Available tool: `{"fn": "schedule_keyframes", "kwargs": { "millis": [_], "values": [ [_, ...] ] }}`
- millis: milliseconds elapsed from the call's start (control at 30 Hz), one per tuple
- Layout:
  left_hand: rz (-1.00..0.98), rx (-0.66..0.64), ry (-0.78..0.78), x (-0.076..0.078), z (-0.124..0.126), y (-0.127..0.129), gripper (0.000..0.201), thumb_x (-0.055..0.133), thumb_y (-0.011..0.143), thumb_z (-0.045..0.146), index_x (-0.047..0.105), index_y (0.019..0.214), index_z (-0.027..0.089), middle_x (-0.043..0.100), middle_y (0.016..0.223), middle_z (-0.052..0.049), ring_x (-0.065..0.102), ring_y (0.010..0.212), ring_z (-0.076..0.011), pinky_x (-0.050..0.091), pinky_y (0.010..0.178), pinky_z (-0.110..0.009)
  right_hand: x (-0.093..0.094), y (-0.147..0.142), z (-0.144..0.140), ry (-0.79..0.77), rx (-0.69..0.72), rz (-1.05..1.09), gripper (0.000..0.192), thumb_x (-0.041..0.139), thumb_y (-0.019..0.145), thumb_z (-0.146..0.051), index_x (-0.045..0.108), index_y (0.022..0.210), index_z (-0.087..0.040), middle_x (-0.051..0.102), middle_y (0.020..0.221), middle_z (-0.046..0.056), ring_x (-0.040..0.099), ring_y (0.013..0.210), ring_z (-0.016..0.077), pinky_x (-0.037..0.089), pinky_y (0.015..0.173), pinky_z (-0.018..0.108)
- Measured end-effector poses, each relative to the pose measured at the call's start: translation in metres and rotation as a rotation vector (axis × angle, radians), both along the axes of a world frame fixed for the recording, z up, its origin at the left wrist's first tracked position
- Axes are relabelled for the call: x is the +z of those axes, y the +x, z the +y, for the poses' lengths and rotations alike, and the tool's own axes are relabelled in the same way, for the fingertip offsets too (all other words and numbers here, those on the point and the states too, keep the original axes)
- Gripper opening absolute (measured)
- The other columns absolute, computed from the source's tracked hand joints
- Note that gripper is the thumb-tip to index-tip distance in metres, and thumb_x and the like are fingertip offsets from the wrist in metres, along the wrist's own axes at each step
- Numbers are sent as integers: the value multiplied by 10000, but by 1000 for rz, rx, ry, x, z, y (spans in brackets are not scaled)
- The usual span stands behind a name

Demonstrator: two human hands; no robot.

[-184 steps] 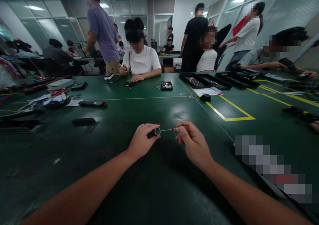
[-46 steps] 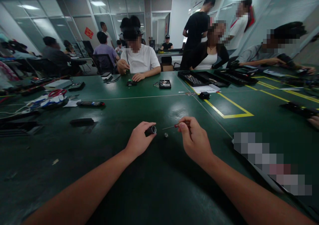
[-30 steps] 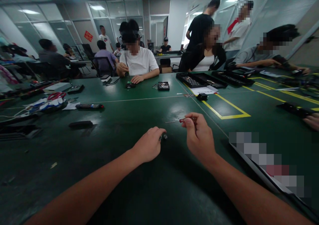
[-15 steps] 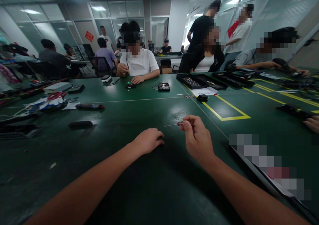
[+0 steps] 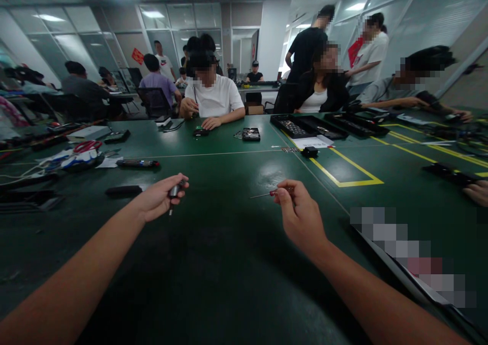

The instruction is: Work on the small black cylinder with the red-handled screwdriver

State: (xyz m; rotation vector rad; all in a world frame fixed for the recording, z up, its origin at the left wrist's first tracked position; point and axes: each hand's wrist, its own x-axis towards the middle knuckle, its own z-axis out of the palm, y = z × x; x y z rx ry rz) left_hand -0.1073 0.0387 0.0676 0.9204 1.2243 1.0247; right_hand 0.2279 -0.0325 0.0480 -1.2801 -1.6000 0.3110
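My right hand [image 5: 299, 205] is closed around the reddish handle of a small screwdriver [image 5: 261, 196]. Its thin metal shaft points left above the green tabletop [image 5: 221, 274]. At the left, my left hand [image 5: 160, 197] grips a small dark object with a metal tip [image 5: 175, 191], the tip pointing down. My fingers hide part of it, so its kind is unclear. Just behind that wrist lies a long black piece [image 5: 124, 191] on the table. A wide gap separates the two hands.
A pen-shaped tool [image 5: 138, 164] and a bundle of cables with red-handled items [image 5: 86, 149] lie at left. Black trays of parts [image 5: 292, 125], a black block [image 5: 310, 152] and yellow tape [image 5: 360, 183] are at right. Across the table a person [image 5: 213, 93] handles a small device.
My left hand has moved left, away from the screwdriver, and turned so the dark object in it shows. My right hand holds the screwdriver almost where it was.
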Motion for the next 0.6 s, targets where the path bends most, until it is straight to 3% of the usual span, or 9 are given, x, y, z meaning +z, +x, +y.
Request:
{"fn": "schedule_keyframes", "kwargs": {
  "millis": [167,300,400,500,600],
  "values": [
    [-173,262,-56,8,-7,-57,284,389,1082,342,629,1054,193,602,778,25,528,639,-64,365,529,-138,-1,0,0,-17,12,0,167,463,1015,-352,561,1047,-222,710,824,51,694,744,213,506,678,342],
    [-172,554,-77,16,-14,-102,398,322,1101,362,613,911,166,592,652,41,489,620,-48,371,593,-133,-3,-1,0,-19,33,5,170,466,1016,-357,562,1049,-221,719,845,59,702,762,217,514,687,343],
    [-190,698,-52,23,-20,-134,506,269,1107,365,550,769,115,565,575,33,445,573,-36,361,577,-118,-4,-1,1,-21,33,2,170,475,1013,-356,564,1055,-218,721,846,59,703,759,218,516,686,344],
    [-167,864,-77,28,-27,-160,506,268,1109,310,484,706,93,529,515,33,409,522,-24,333,549,-103,-5,-1,1,-28,35,-11,173,477,1012,-355,567,1065,-217,719,840,58,706,763,221,512,675,339],
    [8,990,-68,29,-37,-180,405,356,1085,203,399,699,87,457,457,58,390,499,-15,358,582,-110,-5,-1,1,-40,38,-17,177,473,1015,-351,569,1072,-214,719,843,57,710,771,220,508,677,336]
  ]
}}
